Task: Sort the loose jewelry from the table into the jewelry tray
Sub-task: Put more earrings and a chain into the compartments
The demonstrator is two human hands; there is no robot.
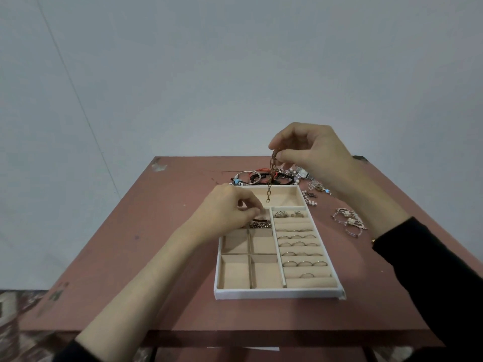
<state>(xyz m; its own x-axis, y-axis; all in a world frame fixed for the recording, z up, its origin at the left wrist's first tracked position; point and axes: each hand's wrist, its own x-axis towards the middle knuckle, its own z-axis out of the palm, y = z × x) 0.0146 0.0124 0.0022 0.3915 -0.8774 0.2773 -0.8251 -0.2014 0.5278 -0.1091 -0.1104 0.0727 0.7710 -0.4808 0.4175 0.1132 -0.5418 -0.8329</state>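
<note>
The white jewelry tray (277,293) with beige lining lies mid-table; several rings sit in its right-hand ring rolls (300,253). My right hand (311,155) is raised above the tray's far end, pinching a bronze chain (271,178) that dangles over the large top compartment. My left hand (230,212) rests over the tray's upper-left square compartments, fingertips closed on a dark band (260,220) above a silver chain (260,225) lying in a compartment. Loose bracelets (251,177) lie piled behind the tray.
Earrings and small pendants (349,222) are scattered on the reddish table (162,246) right of the tray, with more pieces (313,186) under my right wrist. The lower four square compartments hold nothing. A plain wall stands behind the table.
</note>
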